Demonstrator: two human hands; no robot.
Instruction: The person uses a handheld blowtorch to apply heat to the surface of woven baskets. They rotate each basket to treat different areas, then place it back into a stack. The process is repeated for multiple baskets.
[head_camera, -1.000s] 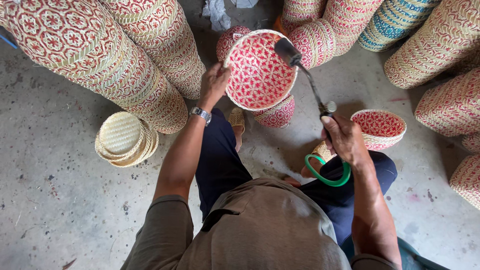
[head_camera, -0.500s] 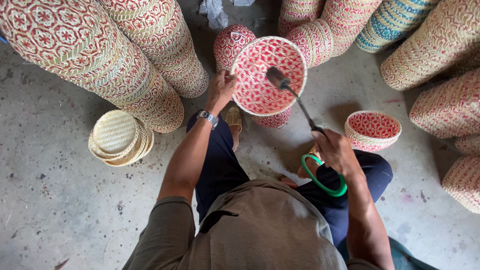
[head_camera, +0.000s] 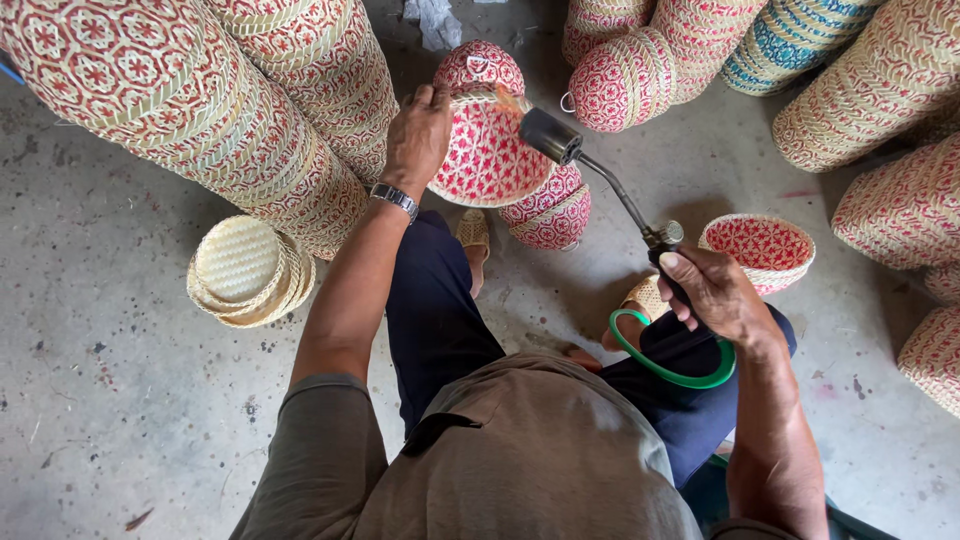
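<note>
Left hand (head_camera: 418, 135) grips red woven basket (head_camera: 487, 150) at 12 o'clock — right hand (head_camera: 712, 292) clasps gas torch (head_camera: 600, 180), nozzle at the rim.

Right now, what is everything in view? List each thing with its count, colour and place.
held basket: one, red and cream woven, top centre, gripped at its rim.
torch: one, dark nozzle on a thin metal neck, small flame at the held basket's rim.
green hose: one loop, over the right knee.
small open basket: one, red inside, on the floor at right.
plain lids: a short stack, cream, floor at left.
basket stacks: several long stacks, red and cream, along the top and right; one blue-banded stack.
floor: grey concrete, speckled.
wristwatch: one, metal, left wrist.
left hand: holds the held basket.
right hand: holds the torch.
</note>
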